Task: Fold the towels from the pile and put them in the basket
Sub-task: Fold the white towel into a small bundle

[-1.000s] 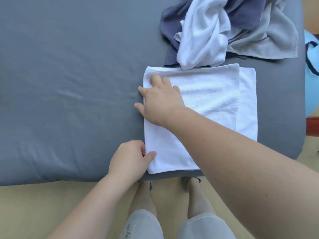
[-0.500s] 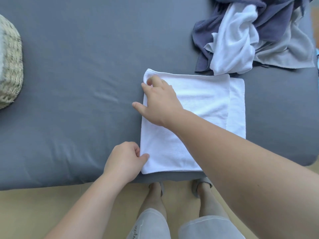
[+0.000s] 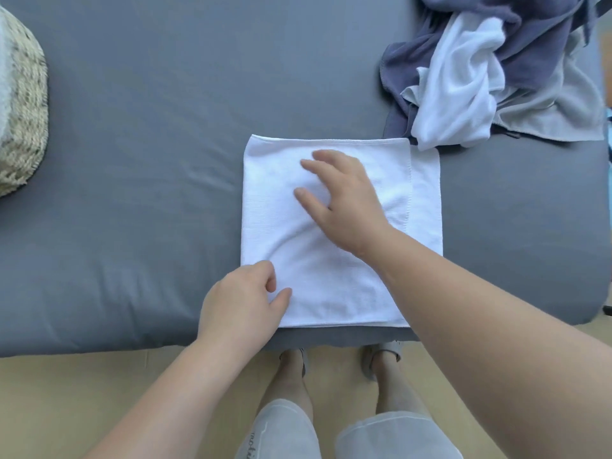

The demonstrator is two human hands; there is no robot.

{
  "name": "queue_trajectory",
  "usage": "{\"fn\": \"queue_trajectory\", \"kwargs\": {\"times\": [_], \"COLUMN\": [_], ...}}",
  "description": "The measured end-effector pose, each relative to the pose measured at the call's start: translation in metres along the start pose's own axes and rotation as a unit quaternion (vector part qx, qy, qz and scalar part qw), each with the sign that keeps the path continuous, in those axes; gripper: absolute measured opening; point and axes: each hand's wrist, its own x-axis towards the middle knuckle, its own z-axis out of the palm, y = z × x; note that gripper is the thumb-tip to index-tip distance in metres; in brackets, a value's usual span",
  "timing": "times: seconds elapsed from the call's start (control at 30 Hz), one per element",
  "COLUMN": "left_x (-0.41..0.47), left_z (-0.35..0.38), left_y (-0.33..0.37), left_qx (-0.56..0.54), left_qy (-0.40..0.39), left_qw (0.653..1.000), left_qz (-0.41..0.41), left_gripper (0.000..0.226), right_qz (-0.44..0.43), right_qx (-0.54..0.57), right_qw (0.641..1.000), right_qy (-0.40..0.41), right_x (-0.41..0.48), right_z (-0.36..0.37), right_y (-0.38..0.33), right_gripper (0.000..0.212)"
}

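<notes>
- White towel (image 3: 331,286): folded, lying flat on the bed (image 3: 149,144) at the near edge, right of middle. The top layer stops short, so a strip of the lower layer shows along its right side.
- Right hand (image 3: 347,203): flat on the top layer, fingers straight and spread, pressing the cloth and holding nothing.
- Left hand (image 3: 241,306): on the towel's near left corner with the fingers curled and the thumb lying on the cloth. I cannot tell whether it pinches the corner or only rests there.
- Pile (image 3: 463,94): unfolded dark blue, white and grey towels heaped at the far right corner of the bed, with a white one drooping to just beside the folded towel's far right corner.
- Basket (image 3: 26,120): woven, at the left edge of the bed, well apart from the towel.
- Step, my guess: smoothing this fold, with at least one more fold likely before it goes to the basket.
- Handling: the towel looks light, soft and limp, not fragile. It will sag and the layers will slide if lifted by one point.
- Where to hold: pinch two corners of one edge through all layers, or slide flat hands under the folded stack to carry it.
</notes>
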Motion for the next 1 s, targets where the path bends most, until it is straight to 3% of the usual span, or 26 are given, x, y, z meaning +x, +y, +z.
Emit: {"fn": "queue_trajectory", "kwargs": {"times": [0.07, 0.17, 0.27, 0.4, 0.57, 0.73, 0.87, 1.0], "left_x": [-0.004, -0.008, -0.009, -0.011, -0.014, -0.012, -0.021, -0.038], "left_z": [0.012, 0.035, 0.058, 0.081, 0.098, 0.102, 0.094, 0.073], "left_y": [0.023, 0.061, 0.095, 0.126, 0.13, 0.127, 0.126, 0.14], "left_qx": [-0.021, -0.051, -0.05, 0.016, 0.056, 0.034, -0.028, -0.063], "left_qy": [-0.009, -0.031, -0.064, -0.088, -0.056, -0.043, 0.077, 0.191], "left_qw": [0.999, 0.993, 0.988, 0.987, 0.99, 0.993, 0.982, 0.952], "left_qz": [0.042, 0.102, 0.131, 0.13, 0.116, 0.1, 0.168, 0.229], "left_gripper": [0.027, 0.026, 0.033, 0.044, 0.024, 0.01, 0.013, 0.019], "right_qz": [0.048, 0.129, 0.167, 0.139, 0.12, 0.168, 0.129, 0.125], "right_qx": [0.004, -0.003, -0.015, -0.046, -0.023, 0.072, 0.11, 0.28], "right_qw": [0.996, 0.986, 0.985, 0.988, 0.988, 0.975, 0.983, 0.952], "right_qy": [0.077, 0.101, 0.027, -0.057, -0.092, -0.13, -0.077, 0.01], "right_x": [-0.015, -0.03, -0.04, -0.036, -0.023, -0.02, -0.014, -0.022], "right_z": [-0.019, -0.051, -0.073, -0.092, -0.099, -0.098, -0.108, -0.128], "right_y": [0.026, 0.063, 0.092, 0.103, 0.098, 0.107, 0.092, 0.07], "right_gripper": [0.044, 0.042, 0.042, 0.048, 0.047, 0.046, 0.035, 0.021]}}
